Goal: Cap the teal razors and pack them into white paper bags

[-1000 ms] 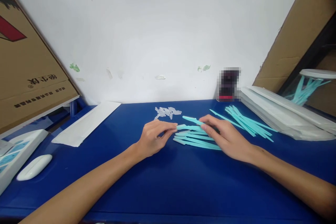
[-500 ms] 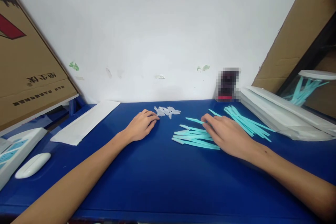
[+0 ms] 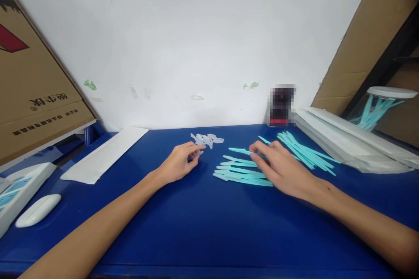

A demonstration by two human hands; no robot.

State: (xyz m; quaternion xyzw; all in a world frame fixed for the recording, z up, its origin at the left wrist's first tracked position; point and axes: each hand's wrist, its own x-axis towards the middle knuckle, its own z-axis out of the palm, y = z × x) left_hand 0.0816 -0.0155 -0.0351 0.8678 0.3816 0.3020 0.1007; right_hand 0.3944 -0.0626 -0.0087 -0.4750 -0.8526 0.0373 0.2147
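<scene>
My left hand [image 3: 180, 162] is raised a little off the blue table, its fingers curled round a small translucent blade cap [image 3: 197, 154]. Just behind it lies a loose heap of similar caps [image 3: 206, 139]. My right hand [image 3: 278, 161] pinches a turquoise eyebrow razor [image 3: 239, 151] between thumb and fingertips, with the razor's head pointing left. Under and beside that hand, several capped razors [image 3: 238, 176] lie side by side. To its right is a fanned pile of turquoise razors [image 3: 306, 152]; my fingers partly hide the nearby ones.
White flat packets [image 3: 356, 144] lie at the right, beside a lidded clear jar [image 3: 376, 109] of turquoise razors. At the left are a white paper sleeve [image 3: 106, 154], a white oval case [image 3: 38, 210] and a white box [image 3: 24, 192]. A cardboard box [image 3: 39, 74] stands behind them.
My left hand has drawn back slightly from the cap heap and lifted, with a cap now showing in its fingers. The right hand has barely moved. The view has shifted slightly.
</scene>
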